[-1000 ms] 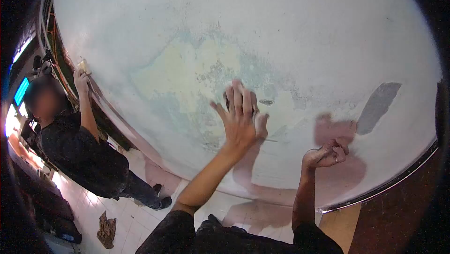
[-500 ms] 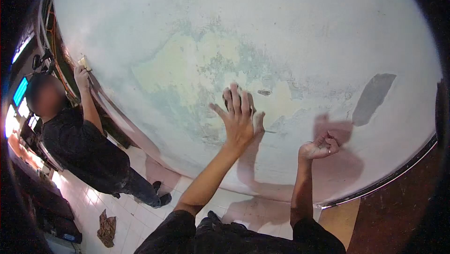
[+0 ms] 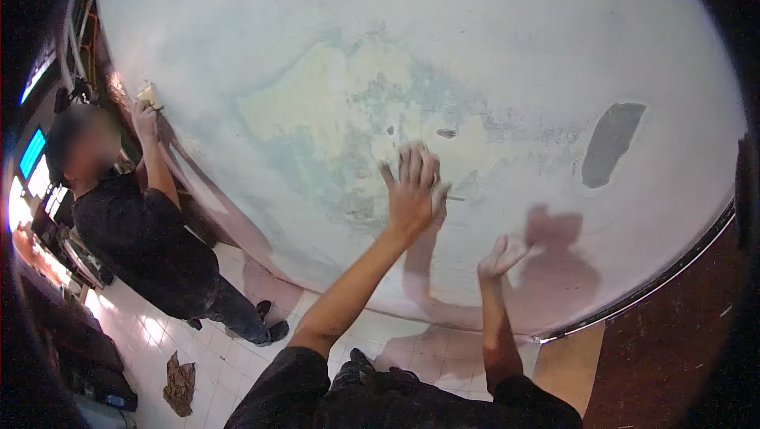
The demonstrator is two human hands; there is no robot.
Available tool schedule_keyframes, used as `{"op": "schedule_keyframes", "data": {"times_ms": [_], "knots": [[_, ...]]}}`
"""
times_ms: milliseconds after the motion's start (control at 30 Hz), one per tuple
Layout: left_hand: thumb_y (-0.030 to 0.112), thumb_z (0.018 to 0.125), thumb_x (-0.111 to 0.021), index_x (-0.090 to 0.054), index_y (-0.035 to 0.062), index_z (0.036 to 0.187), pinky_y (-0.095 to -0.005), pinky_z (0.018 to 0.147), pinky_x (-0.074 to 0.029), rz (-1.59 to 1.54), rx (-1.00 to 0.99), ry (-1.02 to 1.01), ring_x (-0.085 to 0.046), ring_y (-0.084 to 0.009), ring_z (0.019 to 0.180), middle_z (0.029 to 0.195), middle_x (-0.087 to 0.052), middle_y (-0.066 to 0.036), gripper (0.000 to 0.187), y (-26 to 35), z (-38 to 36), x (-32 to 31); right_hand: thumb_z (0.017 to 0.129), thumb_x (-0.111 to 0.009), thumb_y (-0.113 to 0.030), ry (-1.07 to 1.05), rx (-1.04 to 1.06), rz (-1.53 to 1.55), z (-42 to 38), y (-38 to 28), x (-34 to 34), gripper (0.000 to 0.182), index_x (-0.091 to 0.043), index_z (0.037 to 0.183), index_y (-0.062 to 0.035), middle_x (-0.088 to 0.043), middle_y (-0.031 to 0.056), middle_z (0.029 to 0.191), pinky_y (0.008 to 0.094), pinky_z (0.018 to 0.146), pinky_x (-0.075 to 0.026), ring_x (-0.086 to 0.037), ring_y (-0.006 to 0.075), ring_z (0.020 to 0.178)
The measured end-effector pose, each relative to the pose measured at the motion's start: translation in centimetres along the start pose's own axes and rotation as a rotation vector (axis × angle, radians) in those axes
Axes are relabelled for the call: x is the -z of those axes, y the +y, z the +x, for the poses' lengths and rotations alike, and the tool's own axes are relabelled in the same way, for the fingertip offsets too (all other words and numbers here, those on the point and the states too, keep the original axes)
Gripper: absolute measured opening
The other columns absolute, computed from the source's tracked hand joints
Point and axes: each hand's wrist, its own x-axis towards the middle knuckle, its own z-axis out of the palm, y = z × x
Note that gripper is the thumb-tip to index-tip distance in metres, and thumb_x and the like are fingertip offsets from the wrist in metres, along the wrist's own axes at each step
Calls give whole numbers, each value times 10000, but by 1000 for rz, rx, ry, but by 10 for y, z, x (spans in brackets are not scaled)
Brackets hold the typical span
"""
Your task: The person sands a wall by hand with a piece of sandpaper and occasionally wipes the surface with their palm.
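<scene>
My left hand (image 3: 412, 191) lies against the pale, patchy wall (image 3: 317, 168), its fingers stretched out and slightly blurred. No held object shows, though what is beneath the palm is hidden. Just above the fingertips are two small dark marks, one an oval spot (image 3: 446, 134). A short thin line (image 3: 457, 199) on the wall shows beside the hand. Lower and to the right, my right hand (image 3: 502, 258) is raised with thumb and fingers apart, holding nothing visible. Its shadow (image 3: 554, 235) falls on the wall.
At left, another person (image 3: 146, 239) in dark clothes holds a pale yellowish block (image 3: 149, 96) at the wall's edge. A grey patch (image 3: 613, 144) marks the wall at right. Brown crumpled paper (image 3: 180, 384) lies on the tiled floor (image 3: 214, 350). A dark brown surface (image 3: 665, 350) borders it.
My left hand has slid slightly down the wall. My right hand has moved left, and its curled fingers have opened out. The view has shifted a little.
</scene>
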Motion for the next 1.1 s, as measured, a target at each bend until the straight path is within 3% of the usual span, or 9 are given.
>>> {"op": "schedule_keyframes", "data": {"times_ms": [67, 167, 267, 367, 500, 667, 800, 900, 1100], "knots": [[350, 989, -394, -132, 9, 1503, -668, 1097, 60, -93, 36, -240, -43, -430, 1454, 1566, -117, -240, 671, -4, -71, -2, 867, -523, -3, -42, -394, 382, -40, -50, 15, 201, -423, 1041, -6, -428, 126, 1070, 444, 1020, -293, -414, 269, 1053], [338, 1005, -345, -150, -2, 1501, -591, 1142, 6, -389, 258, -294, -100, -383, 1461, 1562, -168, -217, 632, 4, -120, 39, 870, -569, -49, -136, -387, 260, -125, -64, 47, 221, -443, 1043, 5, -430, 130, 1058, 429, 961, -335, -416, 273, 1064], [394, 1017, -329, -178, -8, 1493, -492, 1148, -103, -935, 859, -97, -195, -320, 1434, 1547, -227, -180, 641, 12, -88, 83, 866, -624, -121, -372, -968, 276, -182, -91, 103, 258, -453, 1011, 6, -459, 107, 980, 376, 860, -408, -475, 235, 941], [450, 1028, -313, -206, -14, 1484, -393, 1155, -212, -1426, 1517, 158, -290, -257, 1408, 1532, -285, -143, 660, 20, -71, 135, 874, -602, -119, -469, -1050, 196, -225, -83, 133, 233, -451, 1011, -6, -472, 90, 946, 353, 811, -427, -491, 219, 858], [443, 1032, -321, -335, -22, 1430, -360, 1106, -336, -1793, 1304, 267, -432, -232, 1317, 1438, -434, -142, 612, 12, -62, 164, 922, -570, -56, -674, -937, 256, -233, -66, 139, 114, -469, 973, -43, -483, 9, 809, 245, 608, -384, -458, 68, 707], [366, 1025, -414, -416, -31, 1385, -349, 1059, -394, -1682, 1436, 174, -504, -218, 1256, 1368, -515, -136, 536, 21, -66, 175, 907, -608, -148, -797, -1006, 349, -130, -90, 92, 208, -532, 1029, 2, -522, -7, 736, 292, 626, -448, -533, 123, 715], [347, 1014, -452, -426, -38, 1377, -346, 1057, -395, -1537, 1444, -19, -512, -211, 1246, 1358, -522, -133, 530, 24, -75, 175, 932, -549, -84, -447, -1044, 685, -64, -109, 52, 192, -536, 1111, -15, -596, 34, 885, 274, 652, -468, -542, 112, 754], [324, 1006, -475, -430, -44, 1372, -342, 1057, -396, -1543, 1418, -110, -517, -216, 1239, 1347, -529, -139, 521, 25, -74, 182, 945, -563, -107, -685, -1088, 663, -41, -100, 51, 263, -515, 1177, 7, -551, 47, 1071, 268, 818, -452, -495, 84, 994], [261, 997, -498, -426, -49, 1371, -347, 1045, -411, -1737, 1528, -71, -529, -228, 1227, 1338, -534, -153, 491, 23, -89, 178, 918, -558, -95, -667, -969, 877, 12, -177, 31, 242, -570, 1149, -24, -603, 57, 1030, 263, 810, -452, -537, 111, 909]]}}
